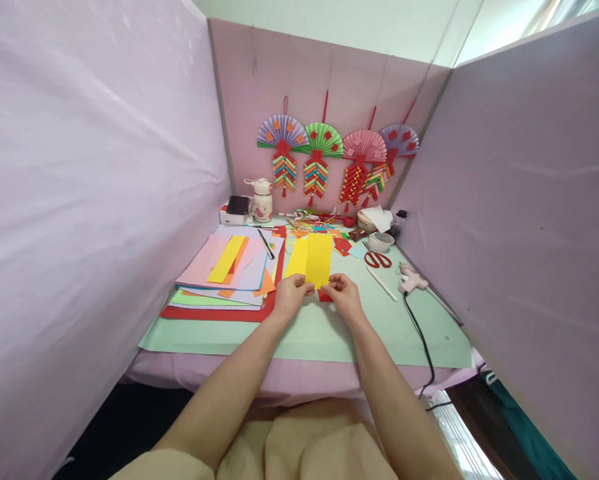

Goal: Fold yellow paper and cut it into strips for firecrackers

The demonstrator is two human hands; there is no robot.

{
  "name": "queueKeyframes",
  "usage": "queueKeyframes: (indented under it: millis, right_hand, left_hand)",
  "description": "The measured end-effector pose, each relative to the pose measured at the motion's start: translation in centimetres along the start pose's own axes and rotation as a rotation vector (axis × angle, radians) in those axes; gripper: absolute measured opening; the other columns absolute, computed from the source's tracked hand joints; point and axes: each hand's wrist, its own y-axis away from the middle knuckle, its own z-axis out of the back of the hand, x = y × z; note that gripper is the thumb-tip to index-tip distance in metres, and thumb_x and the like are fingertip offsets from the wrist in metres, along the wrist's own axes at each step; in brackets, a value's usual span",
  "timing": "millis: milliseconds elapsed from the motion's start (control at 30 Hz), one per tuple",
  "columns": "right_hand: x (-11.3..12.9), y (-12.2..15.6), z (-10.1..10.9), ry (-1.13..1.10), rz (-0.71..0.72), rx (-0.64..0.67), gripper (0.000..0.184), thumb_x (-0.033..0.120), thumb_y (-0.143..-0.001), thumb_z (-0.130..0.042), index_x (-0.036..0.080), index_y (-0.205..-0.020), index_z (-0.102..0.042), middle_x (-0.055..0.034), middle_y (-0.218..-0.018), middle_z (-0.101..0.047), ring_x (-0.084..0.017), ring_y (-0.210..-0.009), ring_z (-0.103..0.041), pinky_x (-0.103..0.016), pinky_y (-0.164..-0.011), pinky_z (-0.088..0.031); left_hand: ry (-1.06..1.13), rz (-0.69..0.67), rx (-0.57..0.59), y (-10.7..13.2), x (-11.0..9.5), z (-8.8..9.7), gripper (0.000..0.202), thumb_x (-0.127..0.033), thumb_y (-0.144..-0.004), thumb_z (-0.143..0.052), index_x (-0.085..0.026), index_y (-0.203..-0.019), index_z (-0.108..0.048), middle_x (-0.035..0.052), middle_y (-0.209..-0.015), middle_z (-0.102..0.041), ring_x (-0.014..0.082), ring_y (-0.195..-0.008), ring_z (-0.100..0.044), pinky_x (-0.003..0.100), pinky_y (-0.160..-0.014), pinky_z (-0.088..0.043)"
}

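Between both hands a yellow paper strip [318, 259] is held up over the table, its long side pointing away from me. My left hand [291, 295] pinches the near left corner. At the near right corner, my right hand [344, 295] grips the same strip with thumb and fingers. Another yellow sheet [296, 257] lies behind it to the left, partly covered. A small red paper piece [324, 296] shows on the table just below the strip, between my hands.
On the left is a stack of coloured paper [219, 263] with a pen-like knife [266, 244] on it. Right of my hands lie red-handled scissors [378, 259], a white pen [382, 283] and a corded glue gun [412, 279]. Paper scraps [324, 223] and a bottle [262, 201] stand farther back.
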Motion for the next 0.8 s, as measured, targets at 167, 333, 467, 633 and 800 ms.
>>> queueKeyframes:
  millis: [167, 333, 467, 633, 800]
  right_hand:
    - [-0.1, -0.2, 0.1, 0.008, 0.019, 0.021, 0.027, 0.035, -0.06, -0.073, 0.02, -0.078, -0.06, 0.0001, -0.064, -0.065, -0.016, -0.056, -0.059, -0.029, -0.056, -0.046]
    - [-0.1, -0.2, 0.3, 0.01, 0.015, 0.018, 0.022, 0.034, -0.061, -0.073, 0.02, -0.074, -0.062, 0.0001, -0.064, -0.065, -0.015, -0.057, -0.057, -0.029, -0.056, -0.045]
    - [0.0, 0.0, -0.1, 0.0, -0.002, 0.051, 0.021, 0.034, -0.062, -0.073, 0.02, -0.074, -0.062, 0.0, -0.062, -0.065, -0.016, -0.055, -0.057, -0.029, -0.056, -0.046]
    - [0.4, 0.4, -0.5, -0.016, 0.002, 0.102, 0.021, 0.037, -0.064, -0.074, 0.021, -0.074, -0.065, 0.0002, -0.063, -0.064, -0.015, -0.056, -0.056, -0.029, -0.056, -0.047]
    - [1.0, 0.6, -0.1, -0.058, -0.008, 0.06, 0.03, 0.048, -0.072, -0.067, 0.021, -0.083, -0.068, -0.0031, -0.081, -0.068, -0.019, -0.07, -0.061, -0.03, -0.061, -0.05]
  left_hand:
    - [0.031, 0.021, 0.016, -0.2, -0.3, 0.2, 0.011, -0.02, -0.071, -0.066, -0.013, -0.079, -0.064, 0.0061, -0.084, -0.07, 0.0179, -0.072, -0.069, 0.034, -0.074, -0.055]
    - [0.057, 0.001, -0.056, -0.5, -1.1, 1.0, 0.022, -0.027, -0.076, -0.063, -0.013, -0.093, -0.063, 0.008, -0.087, -0.07, 0.0171, -0.079, -0.068, 0.033, -0.077, -0.054]
    - [0.074, -0.016, 0.003, -0.3, -1.3, 1.2, 0.043, -0.033, -0.071, -0.069, -0.014, -0.109, -0.059, 0.0083, -0.092, -0.07, 0.0179, -0.084, -0.066, 0.032, -0.078, -0.051]
    - [0.047, -0.025, 0.064, 0.0, -1.1, 1.0, 0.027, -0.035, -0.068, -0.068, -0.012, -0.083, -0.064, 0.0068, -0.082, -0.068, 0.0182, -0.075, -0.064, 0.03, -0.069, -0.049]
    - [-0.141, -0.05, 0.091, 0.5, -1.4, 0.5, 0.021, -0.033, -0.067, -0.066, -0.015, -0.063, -0.057, -0.0022, -0.058, -0.055, 0.0118, -0.057, -0.051, 0.023, -0.054, -0.039]
